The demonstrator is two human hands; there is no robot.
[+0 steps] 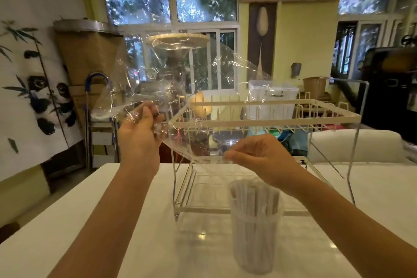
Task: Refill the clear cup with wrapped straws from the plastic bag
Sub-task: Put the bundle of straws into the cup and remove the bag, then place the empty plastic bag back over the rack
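Observation:
A clear plastic bag (180,79) is held up in the air above the table, stretched between both hands, and looks empty. My left hand (140,128) grips its crumpled left part. My right hand (255,153) pinches its lower edge. Below my right hand the clear cup (255,239) stands upright on the white table (135,221), packed with several white wrapped straws (252,196) that stick up past its rim.
A cream wire rack (266,117) on thin legs stands on the table just behind the cup. Beyond it are a white chair back (354,144), a clear storage box (273,97) and windows. A panda wall hanging (38,97) is at the left.

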